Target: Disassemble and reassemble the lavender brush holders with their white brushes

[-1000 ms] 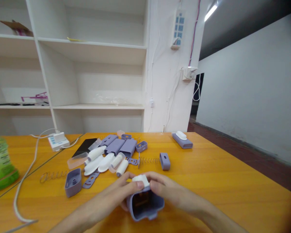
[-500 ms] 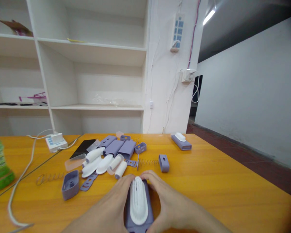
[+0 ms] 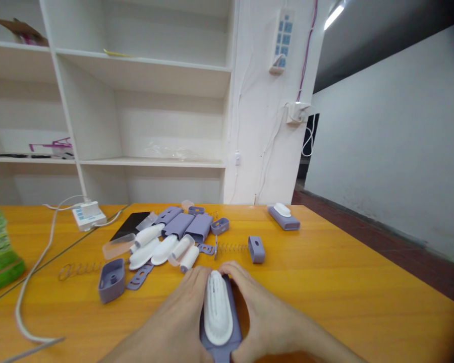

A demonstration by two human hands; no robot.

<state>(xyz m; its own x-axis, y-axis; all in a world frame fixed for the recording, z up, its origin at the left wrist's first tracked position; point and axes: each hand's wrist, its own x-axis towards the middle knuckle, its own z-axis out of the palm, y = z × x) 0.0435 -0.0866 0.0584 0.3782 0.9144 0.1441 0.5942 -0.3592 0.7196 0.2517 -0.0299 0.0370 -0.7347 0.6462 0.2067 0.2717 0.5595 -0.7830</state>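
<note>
At bottom centre, the left hand (image 3: 187, 312) and right hand (image 3: 263, 315) grip both sides of the purple casing (image 3: 221, 351), probably for steadiness.

a tube light (image 3: 334, 17) glares while the right-hand corners darken.

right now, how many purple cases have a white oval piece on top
2. One case gripped between the left hand and right hand, a second case near the back edge of the table, to the right. No other shows, though the parts pile could hide one.
</note>
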